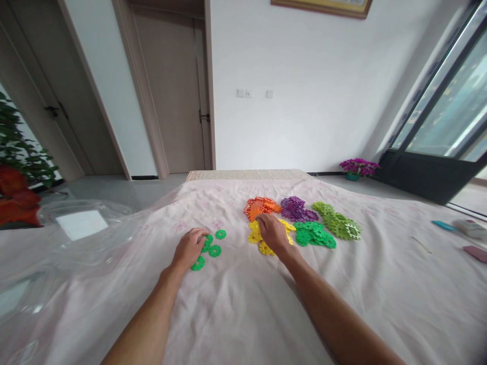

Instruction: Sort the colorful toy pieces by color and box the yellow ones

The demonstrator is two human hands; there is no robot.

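On the cloth lie piles of plastic snowflake-style linking pieces. My left hand (189,248) rests at a loose group of green discs (215,251), its fingers bent together at the edge of one disc. My right hand (273,232) is over the yellow discs (254,234), with its fingers closed and tips down near the orange pieces (262,205). What those fingertips hold, if anything, is hidden. Right of that hand lie a green disc pile (315,234), purple pieces (294,208) and light green square pieces (335,220).
Clear plastic containers (91,208) stand at the left on the pink-white cloth (228,314). At the far right are a blue item (444,226), a whitish object (471,229) and a dark pink item (475,253). A thin pale strip (421,245) lies nearer.
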